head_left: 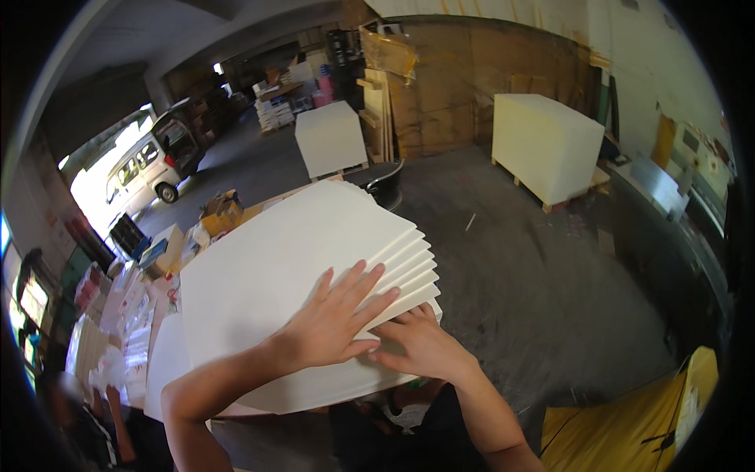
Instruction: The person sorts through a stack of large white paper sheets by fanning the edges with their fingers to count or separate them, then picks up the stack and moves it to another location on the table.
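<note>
A stack of large white sheets (pixel 259 267) lies in front of me, its right corners fanned out in several steps. My left hand (pixel 334 315) rests flat on the upper sheets, fingers spread, close to the fanned edge. Just right of it, my right hand (pixel 421 346) touches the lower sheets beside that edge. Its thumb stands apart from the fingers, and I see nothing gripped between them. The fingertips are partly hidden by the overhanging sheets.
Two pallets carry tall white stacks, one ahead (pixel 330 140) and one at the right (pixel 546 149). A co-worker's hand (pixel 114 393) shows at lower left, near wrapped packs. A cardboard box (pixel 222 212) sits beyond my stack. A yellow sheet-like thing (pixel 621 425) is at lower right; a van (pixel 141 173) stands far left.
</note>
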Demonstrator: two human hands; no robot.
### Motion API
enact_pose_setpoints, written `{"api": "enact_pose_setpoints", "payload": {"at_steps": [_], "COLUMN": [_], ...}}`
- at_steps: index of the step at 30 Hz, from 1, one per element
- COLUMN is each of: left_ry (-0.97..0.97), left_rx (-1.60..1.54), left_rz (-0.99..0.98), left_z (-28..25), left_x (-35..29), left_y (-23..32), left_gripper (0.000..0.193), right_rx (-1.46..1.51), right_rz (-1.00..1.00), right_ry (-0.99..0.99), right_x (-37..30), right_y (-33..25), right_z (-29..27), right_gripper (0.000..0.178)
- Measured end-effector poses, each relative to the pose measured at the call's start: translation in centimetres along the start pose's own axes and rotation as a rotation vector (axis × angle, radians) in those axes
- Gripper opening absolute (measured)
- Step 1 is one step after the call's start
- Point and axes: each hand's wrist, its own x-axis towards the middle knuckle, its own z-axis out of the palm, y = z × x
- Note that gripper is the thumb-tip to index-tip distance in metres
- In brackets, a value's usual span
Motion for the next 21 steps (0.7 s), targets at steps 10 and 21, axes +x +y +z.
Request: {"api": "enact_pose_setpoints", "payload": {"at_steps": [10, 21], "left_ry": [0.329, 0.389], "left_rx": [0.302, 0.407], "left_rz": [-0.832, -0.920], "left_z": [5.0, 0.8], "left_x": [-16.2, -22.9], "left_y": [1.5, 2.1], "left_gripper": [0.092, 0.051], "right_rx": [0.148, -0.094], "right_rz": [0.068, 0.001], "right_ry": [-0.105, 0.074], "right_x": [1.2, -0.2], "right_y": [-0.8, 0.3], "right_z": [-1.0, 1.6], "right_gripper": [0.087, 0.081]}}
